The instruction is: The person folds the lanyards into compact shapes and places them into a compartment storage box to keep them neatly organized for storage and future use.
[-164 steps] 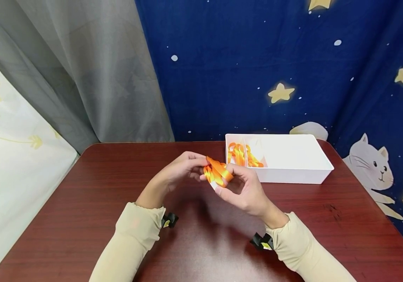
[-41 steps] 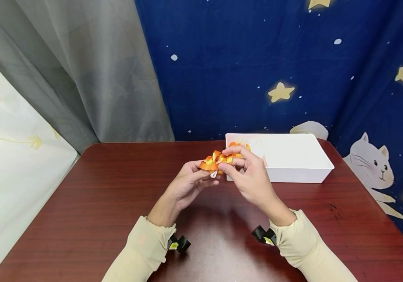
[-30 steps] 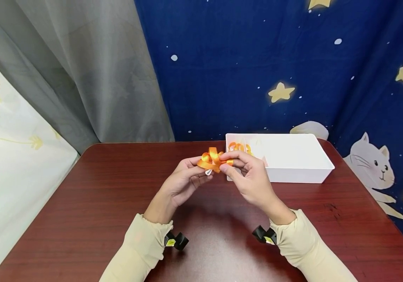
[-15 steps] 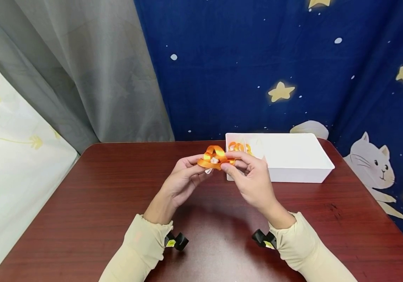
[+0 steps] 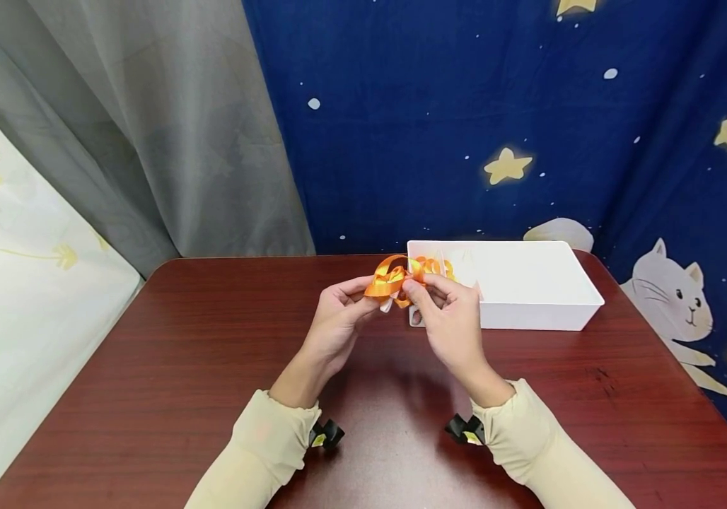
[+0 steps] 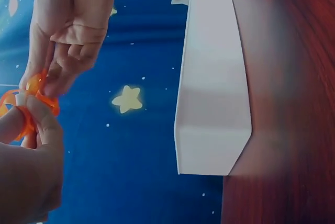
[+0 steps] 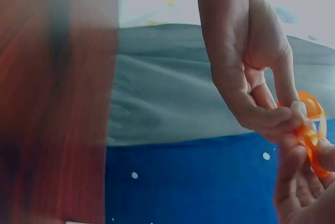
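A bunch of looped orange satin ribbon (image 5: 386,281) is held up between both hands above the table. Thumb and fingers of the left hand (image 5: 333,325) pinch its left side. From the other side the right hand (image 5: 455,329) pinches the ribbon with thumb and forefinger. A small white piece (image 5: 386,305) pokes out under the loops; in the right wrist view this white piece (image 7: 298,110) sits at the left fingertips. More orange ribbon (image 5: 428,266) lies in the left end of a white box (image 5: 542,317), partly hidden behind the right hand.
The white box stands at the back right of the reddish-brown wooden table (image 5: 166,367), just behind the right hand. Its left end has a thin divider, and a white surface covers the rest. A grey curtain (image 5: 211,141) and a blue starry curtain (image 5: 402,141) hang behind.
The ribbon bunch has been turned over since the earliest frame. In the last half second one loop has risen higher, and the right hand has shifted slightly left, nearer the left hand.
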The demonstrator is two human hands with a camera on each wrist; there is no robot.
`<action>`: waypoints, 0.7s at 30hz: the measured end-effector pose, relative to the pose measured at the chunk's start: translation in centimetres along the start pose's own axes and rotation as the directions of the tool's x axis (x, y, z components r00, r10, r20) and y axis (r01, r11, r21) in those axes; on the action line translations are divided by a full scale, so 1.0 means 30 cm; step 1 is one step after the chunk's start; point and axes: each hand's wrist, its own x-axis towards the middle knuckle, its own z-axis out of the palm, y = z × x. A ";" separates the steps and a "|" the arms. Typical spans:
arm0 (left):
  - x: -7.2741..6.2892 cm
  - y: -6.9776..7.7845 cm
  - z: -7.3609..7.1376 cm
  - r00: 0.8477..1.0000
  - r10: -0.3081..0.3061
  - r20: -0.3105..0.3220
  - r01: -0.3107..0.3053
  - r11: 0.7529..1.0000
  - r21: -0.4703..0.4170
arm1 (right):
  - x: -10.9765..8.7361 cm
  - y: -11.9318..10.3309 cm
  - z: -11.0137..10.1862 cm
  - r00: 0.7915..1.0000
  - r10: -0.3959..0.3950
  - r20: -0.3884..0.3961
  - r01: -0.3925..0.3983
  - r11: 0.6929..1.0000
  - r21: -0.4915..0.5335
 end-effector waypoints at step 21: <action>0.017 -0.049 0.008 0.962 0.272 -0.039 -0.249 0.923 0.295 | 0.011 -0.014 0.015 0.945 0.316 0.080 -0.326 0.922 0.209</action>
